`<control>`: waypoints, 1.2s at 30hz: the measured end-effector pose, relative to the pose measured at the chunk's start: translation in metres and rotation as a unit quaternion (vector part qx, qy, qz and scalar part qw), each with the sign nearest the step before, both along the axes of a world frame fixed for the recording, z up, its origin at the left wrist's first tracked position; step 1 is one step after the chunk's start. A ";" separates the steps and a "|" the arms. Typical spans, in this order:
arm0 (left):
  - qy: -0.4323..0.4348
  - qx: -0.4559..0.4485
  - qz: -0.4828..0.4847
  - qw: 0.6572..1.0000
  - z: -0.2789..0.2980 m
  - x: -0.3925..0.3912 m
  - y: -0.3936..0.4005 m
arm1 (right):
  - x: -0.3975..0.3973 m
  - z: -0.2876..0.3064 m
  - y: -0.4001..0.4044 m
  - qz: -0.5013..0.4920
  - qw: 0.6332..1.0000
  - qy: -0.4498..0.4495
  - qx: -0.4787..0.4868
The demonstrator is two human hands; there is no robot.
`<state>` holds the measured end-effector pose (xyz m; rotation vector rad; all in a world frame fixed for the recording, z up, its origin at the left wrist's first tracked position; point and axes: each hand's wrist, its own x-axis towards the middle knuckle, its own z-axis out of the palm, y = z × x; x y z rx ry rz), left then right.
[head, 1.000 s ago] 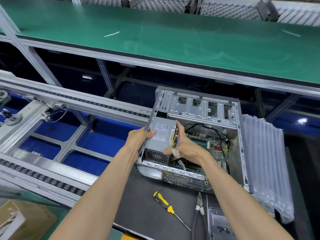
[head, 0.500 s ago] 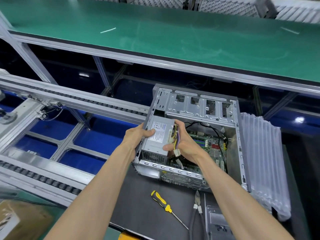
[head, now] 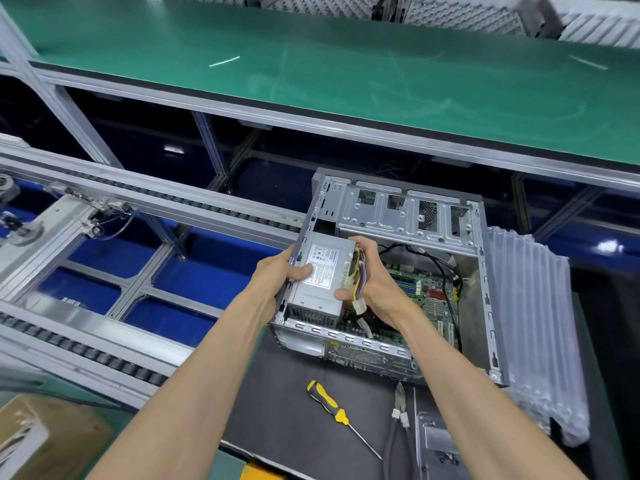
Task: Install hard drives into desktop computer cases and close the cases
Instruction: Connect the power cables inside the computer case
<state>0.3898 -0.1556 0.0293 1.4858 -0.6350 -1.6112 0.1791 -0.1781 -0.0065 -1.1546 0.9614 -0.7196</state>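
Cardboard, one brown box (head: 38, 441), sits at the lower left corner, beside two roller tracks (head: 90, 355) of a conveyor frame. One long green bench top (head: 346, 81) runs across the back. One left hand (head: 277, 275) grips the left edge of one open computer case (head: 485, 289), its thumb curled over the top of one grey power supply box (head: 320, 278) that sits in the case's near left corner. One right hand (head: 375, 282) clasps the right side of that same box, fingers curled over its far edge and thumb on its near edge, with one bundle of yellow and purple wires (head: 360, 271) running under the palm. One green circuit board (head: 422, 289) lies on the case floor to the right of the hands. On the dark mat (head: 284, 410) in front of the case lie one yellow-and-black screwdriver (head: 332, 407) and, just to its right, one pair of pliers (head: 400, 414). One clear air-cushion sleeve (head: 533, 323) leans against the case's right wall.
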 end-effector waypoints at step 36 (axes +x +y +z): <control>-0.044 -0.039 0.010 0.998 -0.001 -0.006 0.004 | 0.003 -0.004 0.002 0.087 0.926 0.293 -0.222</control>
